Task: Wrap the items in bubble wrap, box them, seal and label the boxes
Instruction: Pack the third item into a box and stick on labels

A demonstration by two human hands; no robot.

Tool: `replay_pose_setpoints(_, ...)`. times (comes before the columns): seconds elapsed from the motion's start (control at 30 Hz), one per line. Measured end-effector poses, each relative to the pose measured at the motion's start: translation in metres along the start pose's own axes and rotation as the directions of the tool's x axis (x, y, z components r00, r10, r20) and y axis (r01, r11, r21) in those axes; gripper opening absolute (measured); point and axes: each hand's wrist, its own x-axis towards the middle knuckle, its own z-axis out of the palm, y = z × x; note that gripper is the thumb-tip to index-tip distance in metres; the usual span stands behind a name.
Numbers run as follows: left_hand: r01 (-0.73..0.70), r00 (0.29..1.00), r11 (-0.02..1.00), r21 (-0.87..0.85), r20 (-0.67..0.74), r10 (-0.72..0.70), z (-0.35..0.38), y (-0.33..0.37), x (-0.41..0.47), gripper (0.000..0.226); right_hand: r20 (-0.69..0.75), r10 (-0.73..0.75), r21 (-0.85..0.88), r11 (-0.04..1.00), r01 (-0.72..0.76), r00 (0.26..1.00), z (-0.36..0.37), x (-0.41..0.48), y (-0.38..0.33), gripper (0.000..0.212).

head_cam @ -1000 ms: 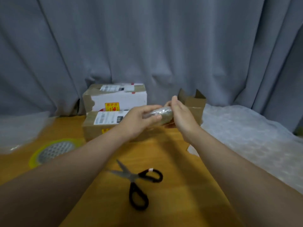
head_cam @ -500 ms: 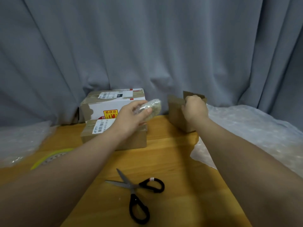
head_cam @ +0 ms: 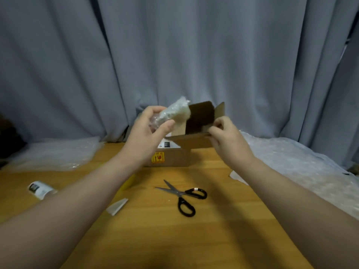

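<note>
Grey curtain [head_cam: 213,55] behind wooden table [head_cam: 174,239]. Left hand [head_cam: 147,133] — fingers curled around bubble-wrapped item [head_cam: 172,113], raised beside open cardboard box [head_cam: 198,131]. Right hand [head_cam: 227,138] — fingertips pinching box's near flap. Scissors [head_cam: 184,197] lie open on table.

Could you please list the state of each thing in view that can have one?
Left hand: closed around the wrapped item.
Wrapped item: covered in bubble wrap, held up beside the box opening.
Right hand: pinching the open box's front flap.
Open box: flaps up, unsealed.
Labelled box: closed, on the table.
Scissors: blades open, lying flat, untouched.
</note>
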Motion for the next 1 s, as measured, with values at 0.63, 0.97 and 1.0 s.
replay_pose_setpoints(0.63, -0.121, 0.897, 0.65, 0.751, 0.363, -0.253, -0.06, -0.009, -0.095, 0.028, 0.02, -0.083, 0.267, 0.961, 0.075, 0.996, 0.014, -0.091, -0.135, 0.011)
replay_pose_setpoints(0.97, -0.373, 0.858, 0.459, 0.806, 0.488, -0.16, -0.074, -0.009, -0.098, 0.032, 0.052, -0.092, 0.231, 0.97, 0.078, 0.994, 0.018, -0.098, -0.134, 0.005)
replay_pose_setpoints(1.0, -0.373, 0.836, 0.485, 0.791, 0.513, -0.193, -0.079, -0.01, -0.098, 0.032, 0.065, -0.099, 0.228, 0.97, 0.082, 0.993, 0.017, -0.099, -0.133, 0.005)
